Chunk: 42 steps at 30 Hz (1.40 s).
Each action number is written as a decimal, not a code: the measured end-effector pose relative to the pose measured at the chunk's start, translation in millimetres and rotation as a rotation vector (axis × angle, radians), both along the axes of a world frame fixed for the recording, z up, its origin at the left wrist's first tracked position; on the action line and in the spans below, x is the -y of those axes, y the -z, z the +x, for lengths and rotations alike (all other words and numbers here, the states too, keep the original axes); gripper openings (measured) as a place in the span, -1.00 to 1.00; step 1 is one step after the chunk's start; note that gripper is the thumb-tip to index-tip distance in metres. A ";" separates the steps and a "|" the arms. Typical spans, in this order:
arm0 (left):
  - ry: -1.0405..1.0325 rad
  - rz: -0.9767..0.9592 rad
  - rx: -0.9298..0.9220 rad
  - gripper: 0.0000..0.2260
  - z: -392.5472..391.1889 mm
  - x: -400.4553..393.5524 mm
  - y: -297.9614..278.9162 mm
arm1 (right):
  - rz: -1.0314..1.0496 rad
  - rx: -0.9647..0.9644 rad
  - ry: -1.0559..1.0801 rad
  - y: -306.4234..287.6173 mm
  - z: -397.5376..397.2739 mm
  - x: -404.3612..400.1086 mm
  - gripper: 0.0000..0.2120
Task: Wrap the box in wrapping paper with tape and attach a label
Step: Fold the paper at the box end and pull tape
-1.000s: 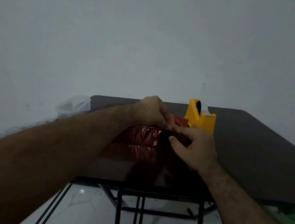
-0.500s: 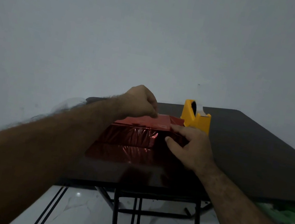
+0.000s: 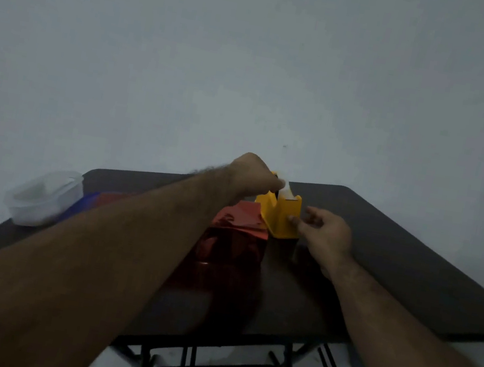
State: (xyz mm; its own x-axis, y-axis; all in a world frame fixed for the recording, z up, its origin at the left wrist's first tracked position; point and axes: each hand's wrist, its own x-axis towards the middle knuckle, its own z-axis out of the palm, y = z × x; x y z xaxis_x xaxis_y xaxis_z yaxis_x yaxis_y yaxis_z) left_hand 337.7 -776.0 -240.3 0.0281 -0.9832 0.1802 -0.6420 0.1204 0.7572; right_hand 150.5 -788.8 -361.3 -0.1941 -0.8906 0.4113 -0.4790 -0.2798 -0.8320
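Wide bare room on the dark glossy worktop (image 3: 397, 260) to the right, and its near edge lies well apart from the action. The box in shiny red wrapping paper (image 3: 233, 236) sits mid-worktop, creased, long axis running near to far. Just beyond its far right corner stands the yellow plastic tape dispenser (image 3: 281, 218). The left hand (image 3: 253, 175) pinches the white tape end (image 3: 287, 188) at the top. The right hand (image 3: 326, 234) touches the dispenser's side, fingers loosely spread. A clear plastic tub (image 3: 43, 198) sits far left.
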 end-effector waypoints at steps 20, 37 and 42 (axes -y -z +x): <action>-0.090 0.531 0.031 -0.69 -42.1 32.8 -8.4 | 0.042 -0.076 -0.055 0.8 -0.6 11.3 -0.55; -0.142 0.482 -0.154 -0.93 -61.1 7.4 -8.8 | 0.091 -0.113 -0.018 -3.9 1.0 7.5 -0.57; -0.126 0.445 -0.185 -0.75 -61.9 13.0 10.9 | 0.087 0.099 -0.105 -0.3 -5.7 8.2 -0.68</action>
State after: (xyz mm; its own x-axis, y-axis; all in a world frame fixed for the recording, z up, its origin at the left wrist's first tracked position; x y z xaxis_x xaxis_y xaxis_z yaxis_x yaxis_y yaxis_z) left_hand 275.8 -789.0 -251.1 0.1434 -0.9506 -0.2753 -0.4811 -0.3100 0.8200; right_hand 144.8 -796.9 -361.0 -0.1337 -0.9395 0.3154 -0.3658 -0.2490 -0.8968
